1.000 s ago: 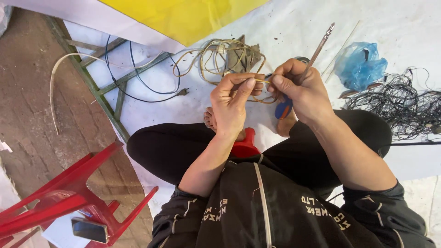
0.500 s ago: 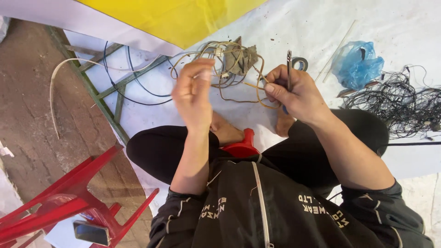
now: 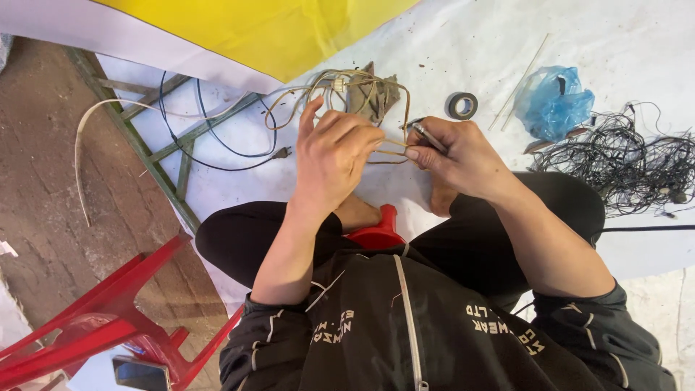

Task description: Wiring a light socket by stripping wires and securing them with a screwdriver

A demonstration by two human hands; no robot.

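L hand [image 3: 334, 148] pinches a loop of the tan wire bundle [image 3: 347, 90], fingers curled, held above lap, centre of scene. R hand [image 3: 463, 156] grips a thin metal tool [image 3: 427, 136] w/ tip touching the wire. Tape roll [image 3: 462, 106] & blue bag [image 3: 554, 101] lie far right on white sheet [image 3: 463, 43]

A white sheet [image 3: 637, 43] covers the floor, with bare brown ground [image 3: 43, 203] showing at its left edge. On the sheet lie a bundle of tan wire [image 3: 340, 90] by a grey scrap, a roll of dark tape [image 3: 462, 106], a thin pale stick [image 3: 518, 81] and a crumpled blue plastic bag [image 3: 554, 101]. A tangle of black wire [image 3: 622, 166] sprawls on the right. A green metal frame [image 3: 156, 148] crosses the sheet's left part, a black cable with a plug [image 3: 217, 137] looped over it. A yellow sheet [image 3: 268, 29] overlaps the top, perhaps lying on the white one. A red plastic stool [image 3: 94, 318] stands on the ground.
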